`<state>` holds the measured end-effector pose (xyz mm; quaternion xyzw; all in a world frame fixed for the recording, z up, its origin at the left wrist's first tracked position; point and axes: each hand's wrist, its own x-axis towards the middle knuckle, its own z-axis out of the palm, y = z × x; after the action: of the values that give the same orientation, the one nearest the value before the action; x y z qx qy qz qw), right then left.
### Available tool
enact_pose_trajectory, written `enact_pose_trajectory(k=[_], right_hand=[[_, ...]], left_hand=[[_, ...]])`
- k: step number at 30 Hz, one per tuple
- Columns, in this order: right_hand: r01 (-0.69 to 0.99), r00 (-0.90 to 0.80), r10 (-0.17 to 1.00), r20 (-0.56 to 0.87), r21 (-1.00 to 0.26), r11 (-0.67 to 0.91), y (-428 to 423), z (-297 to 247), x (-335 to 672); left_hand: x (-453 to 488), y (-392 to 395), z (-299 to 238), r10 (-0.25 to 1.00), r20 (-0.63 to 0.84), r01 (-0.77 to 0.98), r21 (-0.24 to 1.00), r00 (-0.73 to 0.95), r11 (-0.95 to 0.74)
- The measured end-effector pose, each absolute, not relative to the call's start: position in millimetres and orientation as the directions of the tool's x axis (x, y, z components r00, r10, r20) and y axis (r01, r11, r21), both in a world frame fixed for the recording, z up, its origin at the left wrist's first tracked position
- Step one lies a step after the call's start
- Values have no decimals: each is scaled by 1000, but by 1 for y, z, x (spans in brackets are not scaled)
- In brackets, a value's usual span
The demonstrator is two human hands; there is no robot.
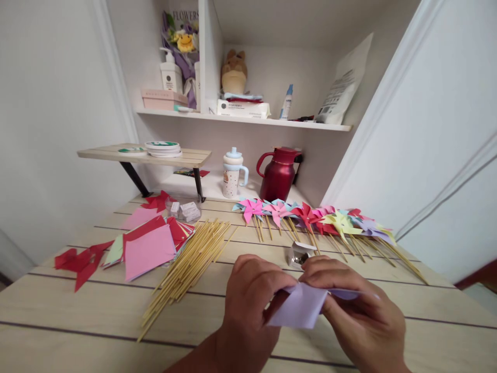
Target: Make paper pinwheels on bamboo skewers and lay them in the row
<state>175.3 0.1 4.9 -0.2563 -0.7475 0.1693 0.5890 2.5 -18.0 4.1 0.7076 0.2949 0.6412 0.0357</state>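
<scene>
A lilac piece of paper, bent and partly folded, is held between both hands above the front of the table. My left hand pinches its left side, fingers curled over the top. My right hand grips the right side between thumb and fingers, and part of the sheet sticks out past those fingers. Just behind the hands stands a small open white box with small dark metallic bits inside. What lies between the fingertips is hidden.
A bundle of thin wooden sticks lies left of my hands. Beyond it are stacked coloured paper squares and red cut paper. Several finished paper pinwheels line the back right. Behind them stand a red jug and a cup.
</scene>
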Motion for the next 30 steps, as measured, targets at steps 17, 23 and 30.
enact_pose_trajectory(k=[17, 23, 30], right_hand=[[175, -177, 861, 477, -846, 504, 2, 10, 172], [-27, -197, 917, 348, -937, 350, 7, 6, 170], [105, -152, 938, 312, -938, 329, 9, 11, 168]], left_hand=[[10, -8, 4, 959, 274, -85, 956, -75, -280], [11, -5, 2, 978, 199, -138, 969, -68, -207], [10, -6, 6, 972, 216, -29, 975, -91, -219]])
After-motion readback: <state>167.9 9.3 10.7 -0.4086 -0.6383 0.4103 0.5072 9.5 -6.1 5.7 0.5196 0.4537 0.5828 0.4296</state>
